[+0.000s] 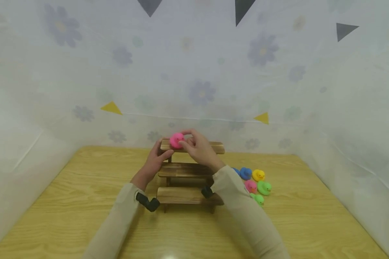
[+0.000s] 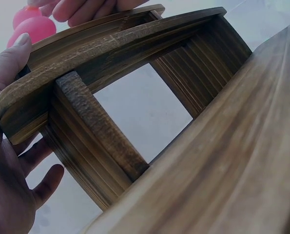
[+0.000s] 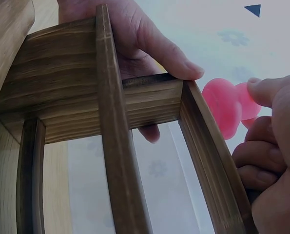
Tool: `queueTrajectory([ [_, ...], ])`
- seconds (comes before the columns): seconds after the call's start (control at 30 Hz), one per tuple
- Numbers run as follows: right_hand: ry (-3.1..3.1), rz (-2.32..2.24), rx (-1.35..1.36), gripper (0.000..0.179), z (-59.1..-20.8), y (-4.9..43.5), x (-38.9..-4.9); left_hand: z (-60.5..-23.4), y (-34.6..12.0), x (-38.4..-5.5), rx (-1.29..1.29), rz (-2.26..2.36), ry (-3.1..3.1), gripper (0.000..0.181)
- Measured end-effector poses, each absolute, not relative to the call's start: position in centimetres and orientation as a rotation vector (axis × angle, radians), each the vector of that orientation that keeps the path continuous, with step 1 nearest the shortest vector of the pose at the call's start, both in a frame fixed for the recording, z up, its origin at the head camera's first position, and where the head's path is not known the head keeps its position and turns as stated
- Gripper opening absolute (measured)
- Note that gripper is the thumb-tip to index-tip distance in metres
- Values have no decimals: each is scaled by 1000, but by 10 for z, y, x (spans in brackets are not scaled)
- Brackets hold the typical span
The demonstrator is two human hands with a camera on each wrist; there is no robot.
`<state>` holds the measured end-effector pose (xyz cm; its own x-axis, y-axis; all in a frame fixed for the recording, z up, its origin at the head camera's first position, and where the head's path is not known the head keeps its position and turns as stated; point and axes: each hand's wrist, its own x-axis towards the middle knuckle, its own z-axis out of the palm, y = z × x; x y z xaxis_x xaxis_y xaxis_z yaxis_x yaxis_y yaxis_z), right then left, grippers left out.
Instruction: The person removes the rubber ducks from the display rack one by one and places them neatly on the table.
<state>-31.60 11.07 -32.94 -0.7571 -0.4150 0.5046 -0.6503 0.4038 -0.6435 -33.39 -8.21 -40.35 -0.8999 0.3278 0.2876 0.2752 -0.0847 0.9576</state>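
Note:
A pink rubber duck (image 1: 176, 140) sits at the left end of the top tier of a three-tier wooden display stand (image 1: 188, 169). My right hand (image 1: 199, 149) pinches it from the right; in the right wrist view the thumb is on the duck's head (image 3: 247, 100) and the other fingers are curled. With my left hand (image 1: 153, 162) I grip the stand's upper left end. The left wrist view shows that thumb (image 2: 18, 48) over the top board and the fingers (image 2: 47, 185) reaching behind.
Several rubber ducks stand on the wooden table (image 1: 100, 187) right of the stand: blue (image 1: 245, 173), yellow (image 1: 258, 175), pink (image 1: 251, 186) and green (image 1: 264, 187). My right sleeve partly covers this group. White flowered sheeting (image 1: 188, 72) hangs behind and along both sides.

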Motion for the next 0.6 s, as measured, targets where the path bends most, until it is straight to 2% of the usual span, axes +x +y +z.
queueTrajectory([
  [0.6, -2452, 1278, 800, 32, -330, 129, -307, -407, -88, -333, 669, 2175, 2105, 52],
])
